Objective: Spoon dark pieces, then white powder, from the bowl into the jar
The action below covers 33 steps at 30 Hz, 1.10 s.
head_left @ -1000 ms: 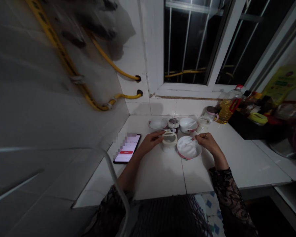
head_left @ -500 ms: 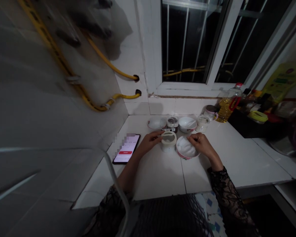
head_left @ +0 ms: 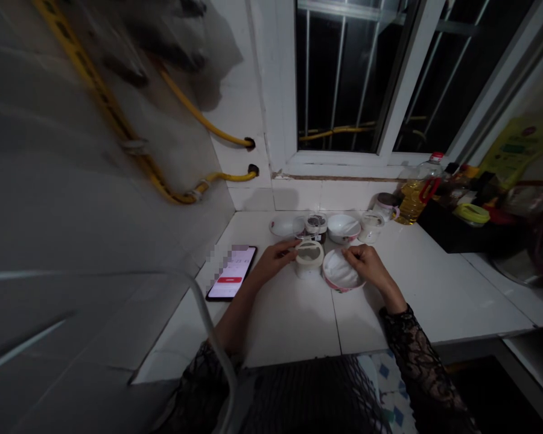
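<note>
My left hand pinches at the left rim of a small cream-coloured jar, by its raised clear lid. The jar's top is open, and its contents are hard to make out in the dim light. Right beside it stands a white bowl with a pink floral pattern outside and something white inside. Over that bowl's right rim, my right hand is closed with fingertips together pointing inward. Whatever it grips is hidden or blends with the white.
Behind are a shallow dish, a dark-filled jar, a second bowl with a white spoon, and another jar. A lit phone lies left. An oil bottle and black box stand right.
Almost nothing differs. My right hand has shifted very slightly over the bowl; my left hand stays at the jar.
</note>
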Each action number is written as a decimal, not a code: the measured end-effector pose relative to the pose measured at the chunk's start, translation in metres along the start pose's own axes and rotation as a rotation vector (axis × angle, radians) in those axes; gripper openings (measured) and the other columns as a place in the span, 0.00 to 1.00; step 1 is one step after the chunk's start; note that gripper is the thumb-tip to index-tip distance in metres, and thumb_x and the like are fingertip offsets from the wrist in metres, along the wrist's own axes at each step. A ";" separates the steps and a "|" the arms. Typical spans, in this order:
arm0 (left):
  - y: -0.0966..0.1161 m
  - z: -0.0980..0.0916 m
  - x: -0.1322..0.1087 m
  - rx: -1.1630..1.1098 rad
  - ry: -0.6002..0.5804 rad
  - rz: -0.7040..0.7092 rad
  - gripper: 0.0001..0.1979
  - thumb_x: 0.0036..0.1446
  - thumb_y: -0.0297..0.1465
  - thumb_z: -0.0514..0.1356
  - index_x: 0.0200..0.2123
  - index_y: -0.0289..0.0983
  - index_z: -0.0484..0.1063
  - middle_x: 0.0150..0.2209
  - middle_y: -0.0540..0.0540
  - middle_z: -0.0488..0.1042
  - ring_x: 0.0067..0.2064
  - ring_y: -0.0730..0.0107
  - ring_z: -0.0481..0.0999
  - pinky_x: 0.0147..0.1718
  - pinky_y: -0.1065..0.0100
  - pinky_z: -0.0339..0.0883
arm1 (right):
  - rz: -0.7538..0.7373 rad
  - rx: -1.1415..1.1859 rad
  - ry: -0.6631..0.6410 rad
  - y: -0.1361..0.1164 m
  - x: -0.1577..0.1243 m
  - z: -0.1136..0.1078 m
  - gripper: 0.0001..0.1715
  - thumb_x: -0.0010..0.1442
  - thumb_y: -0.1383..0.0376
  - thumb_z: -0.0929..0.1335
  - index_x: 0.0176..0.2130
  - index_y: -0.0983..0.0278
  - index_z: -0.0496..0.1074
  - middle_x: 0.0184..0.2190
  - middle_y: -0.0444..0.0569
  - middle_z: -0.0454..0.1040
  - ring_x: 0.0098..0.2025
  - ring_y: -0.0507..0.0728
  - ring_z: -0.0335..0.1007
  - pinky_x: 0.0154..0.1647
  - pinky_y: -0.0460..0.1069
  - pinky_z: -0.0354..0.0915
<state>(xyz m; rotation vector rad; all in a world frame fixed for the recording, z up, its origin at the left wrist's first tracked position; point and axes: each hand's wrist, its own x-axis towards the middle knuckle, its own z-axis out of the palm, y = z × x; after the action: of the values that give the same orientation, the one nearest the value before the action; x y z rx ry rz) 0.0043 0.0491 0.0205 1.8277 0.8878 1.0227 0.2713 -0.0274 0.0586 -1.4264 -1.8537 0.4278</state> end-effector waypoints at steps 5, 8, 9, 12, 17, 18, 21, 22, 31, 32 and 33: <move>-0.002 0.000 0.000 -0.004 0.000 0.009 0.23 0.54 0.41 0.62 0.51 0.36 0.77 0.49 0.41 0.79 0.36 0.66 0.78 0.33 0.68 0.74 | 0.133 0.124 0.056 0.006 0.000 -0.002 0.30 0.56 0.44 0.62 0.17 0.60 0.50 0.16 0.39 0.46 0.21 0.48 0.42 0.20 0.46 0.42; -0.002 0.000 0.001 -0.003 0.001 0.011 0.24 0.54 0.42 0.62 0.50 0.35 0.77 0.48 0.41 0.79 0.36 0.66 0.78 0.33 0.68 0.74 | 0.210 0.185 0.070 0.011 0.001 -0.006 0.30 0.53 0.44 0.63 0.16 0.60 0.51 0.15 0.38 0.47 0.19 0.47 0.42 0.19 0.46 0.42; -0.002 0.001 0.001 -0.003 0.003 0.012 0.24 0.54 0.42 0.62 0.50 0.35 0.77 0.48 0.40 0.79 0.36 0.66 0.78 0.33 0.68 0.74 | 0.232 0.204 0.072 0.013 0.002 -0.008 0.30 0.53 0.44 0.64 0.16 0.60 0.53 0.14 0.38 0.48 0.19 0.47 0.42 0.19 0.46 0.42; -0.002 0.001 0.001 -0.008 0.000 0.018 0.24 0.54 0.43 0.62 0.50 0.36 0.77 0.49 0.41 0.79 0.37 0.66 0.78 0.34 0.68 0.74 | 0.287 0.242 0.096 0.016 0.003 -0.011 0.29 0.51 0.44 0.65 0.14 0.61 0.56 0.12 0.39 0.51 0.18 0.47 0.43 0.18 0.46 0.42; -0.002 0.000 0.001 -0.001 0.000 0.023 0.24 0.54 0.43 0.62 0.50 0.35 0.77 0.50 0.40 0.79 0.37 0.65 0.78 0.34 0.68 0.73 | 0.329 0.285 0.175 0.016 0.005 -0.013 0.31 0.47 0.41 0.66 0.13 0.60 0.58 0.10 0.39 0.53 0.15 0.47 0.45 0.16 0.47 0.43; -0.002 0.000 0.001 0.003 0.003 0.023 0.24 0.54 0.43 0.62 0.50 0.35 0.78 0.49 0.40 0.79 0.37 0.65 0.78 0.33 0.68 0.73 | 0.330 0.300 0.192 0.014 0.006 -0.013 0.31 0.47 0.40 0.66 0.13 0.60 0.58 0.10 0.39 0.53 0.15 0.47 0.45 0.16 0.47 0.43; -0.002 0.000 0.001 0.014 -0.002 0.022 0.24 0.54 0.43 0.62 0.50 0.36 0.78 0.48 0.40 0.79 0.37 0.65 0.78 0.34 0.67 0.73 | 0.314 0.327 0.242 0.006 0.009 -0.011 0.31 0.49 0.40 0.66 0.14 0.60 0.58 0.10 0.39 0.53 0.15 0.47 0.44 0.17 0.47 0.44; -0.002 0.000 0.001 0.017 -0.004 0.022 0.24 0.54 0.43 0.62 0.50 0.35 0.77 0.48 0.40 0.79 0.37 0.64 0.78 0.34 0.67 0.73 | 0.294 0.323 0.260 0.002 0.010 -0.009 0.32 0.50 0.40 0.65 0.14 0.60 0.57 0.11 0.39 0.53 0.15 0.48 0.44 0.17 0.47 0.44; -0.001 0.000 0.002 0.019 -0.009 0.025 0.25 0.54 0.44 0.62 0.51 0.35 0.77 0.49 0.39 0.79 0.39 0.63 0.79 0.36 0.66 0.72 | -0.402 -0.323 0.316 -0.035 0.010 0.024 0.26 0.69 0.56 0.59 0.21 0.62 0.63 0.18 0.43 0.63 0.24 0.52 0.58 0.45 0.52 0.58; -0.002 0.001 0.002 0.021 -0.006 0.025 0.25 0.54 0.44 0.62 0.50 0.35 0.77 0.49 0.40 0.79 0.39 0.63 0.79 0.36 0.66 0.72 | -0.464 -0.389 0.271 -0.036 0.009 0.027 0.25 0.69 0.57 0.59 0.22 0.62 0.64 0.19 0.43 0.65 0.24 0.52 0.59 0.47 0.53 0.57; -0.002 0.001 0.002 0.023 -0.006 0.026 0.25 0.54 0.44 0.62 0.50 0.35 0.78 0.49 0.39 0.79 0.39 0.62 0.79 0.36 0.66 0.72 | -0.498 -0.425 0.243 -0.036 0.009 0.028 0.24 0.69 0.58 0.59 0.23 0.62 0.66 0.19 0.44 0.67 0.25 0.52 0.60 0.49 0.53 0.57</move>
<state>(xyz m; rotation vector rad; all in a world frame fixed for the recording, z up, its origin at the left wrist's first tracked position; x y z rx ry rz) 0.0052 0.0513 0.0190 1.8643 0.8780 1.0266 0.2258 -0.0257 0.0664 -1.1442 -2.0764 -0.3891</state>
